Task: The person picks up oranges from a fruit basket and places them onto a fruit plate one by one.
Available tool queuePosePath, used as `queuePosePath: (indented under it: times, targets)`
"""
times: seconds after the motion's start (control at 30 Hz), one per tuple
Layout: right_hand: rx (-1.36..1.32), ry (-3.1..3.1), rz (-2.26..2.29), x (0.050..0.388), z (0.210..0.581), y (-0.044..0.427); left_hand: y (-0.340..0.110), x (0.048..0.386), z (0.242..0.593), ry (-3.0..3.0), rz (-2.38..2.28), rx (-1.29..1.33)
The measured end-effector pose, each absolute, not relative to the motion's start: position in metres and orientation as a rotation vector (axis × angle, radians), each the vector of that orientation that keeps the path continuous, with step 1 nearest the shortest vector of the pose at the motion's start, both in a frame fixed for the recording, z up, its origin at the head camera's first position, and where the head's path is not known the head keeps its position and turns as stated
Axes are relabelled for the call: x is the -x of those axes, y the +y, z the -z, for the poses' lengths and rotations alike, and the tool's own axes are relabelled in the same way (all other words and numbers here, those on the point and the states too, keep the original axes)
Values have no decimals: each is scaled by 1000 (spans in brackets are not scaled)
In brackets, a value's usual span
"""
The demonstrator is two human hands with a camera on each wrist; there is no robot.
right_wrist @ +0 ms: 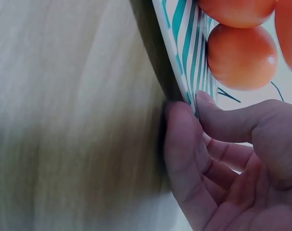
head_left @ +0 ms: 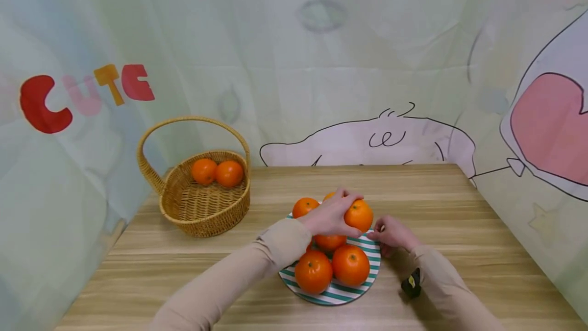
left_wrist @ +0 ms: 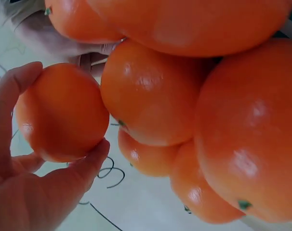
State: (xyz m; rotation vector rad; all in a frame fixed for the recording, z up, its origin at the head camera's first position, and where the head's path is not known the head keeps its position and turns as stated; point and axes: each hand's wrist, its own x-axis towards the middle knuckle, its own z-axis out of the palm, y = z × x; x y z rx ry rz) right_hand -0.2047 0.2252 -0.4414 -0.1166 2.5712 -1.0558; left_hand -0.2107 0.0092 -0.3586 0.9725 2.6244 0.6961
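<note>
Over the right side of a green-and-white striped plate (head_left: 374, 259), my left hand (head_left: 329, 217) grips an orange (head_left: 360, 216) between thumb and fingers. The left wrist view has the same orange (left_wrist: 63, 115) in that grasp, beside several others. My right hand (head_left: 394, 234) pinches the plate's right rim; in the right wrist view its thumb lies on top and a finger underneath. Several more oranges sit on the plate, among them two front ones, an orange (head_left: 313, 272) and another orange (head_left: 351, 265). My left hand and forearm partly hide the ones behind.
A wicker basket (head_left: 225, 222) with a tall handle stands at the back left of the wooden table (head_left: 432, 188). Two oranges (head_left: 217, 172) lie at its far side. Printed curtains (head_left: 285, 65) surround the table. A small black object (head_left: 411, 284) is at my right wrist.
</note>
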Motion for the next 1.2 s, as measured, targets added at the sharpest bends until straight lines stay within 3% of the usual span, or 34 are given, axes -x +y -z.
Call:
queuePosePath:
  times: [0.3,1.2]
  targets:
    - [104,2537,1105,208,442,228,32,213,375,2615,-515,-1031]
    - [123,2397,1218,213,447,236,46,203,382,2637,-247,-944]
